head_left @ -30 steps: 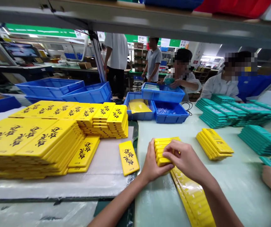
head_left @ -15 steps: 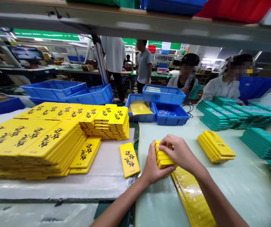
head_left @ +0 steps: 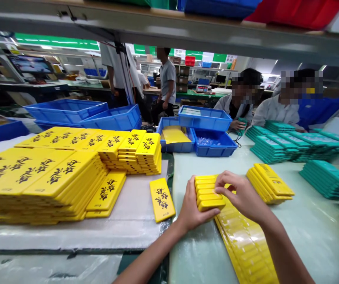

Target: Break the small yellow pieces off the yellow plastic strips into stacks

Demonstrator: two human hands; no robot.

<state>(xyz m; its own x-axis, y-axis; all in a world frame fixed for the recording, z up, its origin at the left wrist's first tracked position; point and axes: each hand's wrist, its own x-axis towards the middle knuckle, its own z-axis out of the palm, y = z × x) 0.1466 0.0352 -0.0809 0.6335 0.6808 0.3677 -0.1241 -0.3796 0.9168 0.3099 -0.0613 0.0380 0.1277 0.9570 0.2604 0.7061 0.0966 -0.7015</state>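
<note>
Fingers (head_left: 190, 190) of the left hand (head_left: 189, 213) were wrapped round a short stack of yellow slabs (head_left: 210, 204), thumb along the near end, the rest up the left side. From my end of the feed, the right hand (head_left: 244, 197) came in from the other side, its thumb and forefinger drawn together at the stack's right edge; I could not tell whether they pinched anything. I had the stack just over the far end of a row of glossy yellow pieces (head_left: 248, 246) on the bench (head_left: 299, 232); whether its underside touched them I could not make out. Left of the hands, one yellow slab with black lettering (head_left: 162, 200) lay flat by itself, and past it rose the big yellow stacks (head_left: 69, 177). On my right I saw a small yellow pile (head_left: 270, 183), then a teal pile (head_left: 327, 179).
</note>
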